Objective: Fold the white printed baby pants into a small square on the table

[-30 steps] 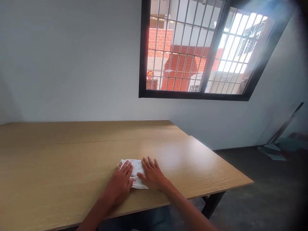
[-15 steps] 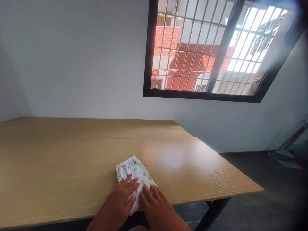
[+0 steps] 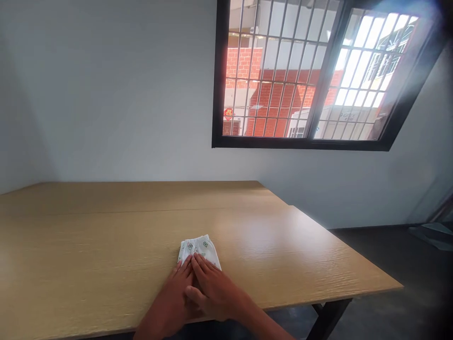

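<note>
White elastic-waisted pants (image 3: pixel 198 245) with a small green and dark print lie folded near the front edge of the table. Their gathered waistband points away from me, and the lower part is hidden beneath my hands. My left hand (image 3: pixel 174 292) rests on the left side of the cloth, fingers stretched forward. From the right, my right hand (image 3: pixel 216 289) lies flat on the pants, its fingertips close to those of the left. The right thumb reaches across toward the left hand. Neither hand grasps the fabric.
The light wood table (image 3: pixel 106 255) has a seam across it and a dark metal leg (image 3: pixel 329 318) at the right. Behind it stands a pale wall (image 3: pixel 123 94) with a barred, black-framed window (image 3: pixel 283 142). Dark floor (image 3: pixel 382 255) shows at the right.
Both hands have drawn together over the pants, the right one moving left and slightly forward. The pants now sit straighter, and more of them is covered. The view has shifted slightly.
</note>
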Motion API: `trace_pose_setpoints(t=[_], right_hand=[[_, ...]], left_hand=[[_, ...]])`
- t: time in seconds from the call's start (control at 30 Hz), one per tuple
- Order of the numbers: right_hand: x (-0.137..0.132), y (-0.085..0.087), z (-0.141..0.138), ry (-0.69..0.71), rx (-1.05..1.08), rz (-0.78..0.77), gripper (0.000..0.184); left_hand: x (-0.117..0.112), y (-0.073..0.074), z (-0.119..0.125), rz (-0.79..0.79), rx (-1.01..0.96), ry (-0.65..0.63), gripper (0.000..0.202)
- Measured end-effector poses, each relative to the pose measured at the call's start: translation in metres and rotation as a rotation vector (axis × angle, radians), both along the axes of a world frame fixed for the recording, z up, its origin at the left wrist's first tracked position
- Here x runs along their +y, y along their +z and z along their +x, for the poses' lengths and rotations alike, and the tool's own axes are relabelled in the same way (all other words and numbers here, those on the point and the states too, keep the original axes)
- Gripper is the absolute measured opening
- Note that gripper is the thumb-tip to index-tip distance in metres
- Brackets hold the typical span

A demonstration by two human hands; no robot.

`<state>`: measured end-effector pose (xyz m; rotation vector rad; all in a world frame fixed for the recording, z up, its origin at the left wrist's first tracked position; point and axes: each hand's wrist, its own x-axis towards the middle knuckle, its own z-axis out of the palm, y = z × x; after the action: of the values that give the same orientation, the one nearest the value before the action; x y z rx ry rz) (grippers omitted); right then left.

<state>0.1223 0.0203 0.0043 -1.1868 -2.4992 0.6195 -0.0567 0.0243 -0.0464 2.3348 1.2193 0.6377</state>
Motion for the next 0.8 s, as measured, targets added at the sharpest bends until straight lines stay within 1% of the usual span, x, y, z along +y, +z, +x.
trace_pose_setpoints(t=[0.07,0.13,0.23,0.33,0.43,0.47,0.53,0.6,0.7,0.8], right_hand=[[0.002,-0.018,0.001,0.004,-0.010,0.046,0.073],[0.003,-0.026,0.010,-0.029,-0.056,0.079,0.073],[0.009,-0.023,0.030,-0.100,-0.172,0.076,0.075],[0.015,-0.013,0.043,-0.167,-0.266,0.051,0.076],[0.013,-0.009,0.034,-0.233,-0.279,0.104,0.071],[0.011,-0.011,0.027,-0.220,-0.254,0.143,0.068],[0.010,-0.016,0.014,-0.148,-0.183,0.207,0.061],[0.012,-0.024,0.005,-0.076,-0.137,0.194,0.058],[0.019,-0.030,0.007,-0.067,-0.147,0.130,0.063],[0.020,-0.024,0.017,-0.118,-0.202,0.094,0.067]], left_hand=[[-0.005,-0.008,0.002,0.058,0.062,0.061,0.069],[-0.009,-0.014,-0.002,0.087,0.113,0.128,0.066],[-0.015,-0.013,-0.012,0.080,0.182,0.196,0.065],[-0.016,-0.006,-0.013,0.079,0.263,0.205,0.058],[-0.012,-0.001,0.002,0.119,0.314,0.227,0.052],[-0.010,-0.002,0.008,0.144,0.314,0.227,0.052],[-0.004,-0.005,0.019,0.193,0.291,0.219,0.053],[0.001,-0.010,0.023,0.233,0.254,0.196,0.054],[0.005,-0.017,0.012,0.254,0.215,0.134,0.058],[0.005,-0.019,-0.006,0.248,0.208,0.114,0.063]])
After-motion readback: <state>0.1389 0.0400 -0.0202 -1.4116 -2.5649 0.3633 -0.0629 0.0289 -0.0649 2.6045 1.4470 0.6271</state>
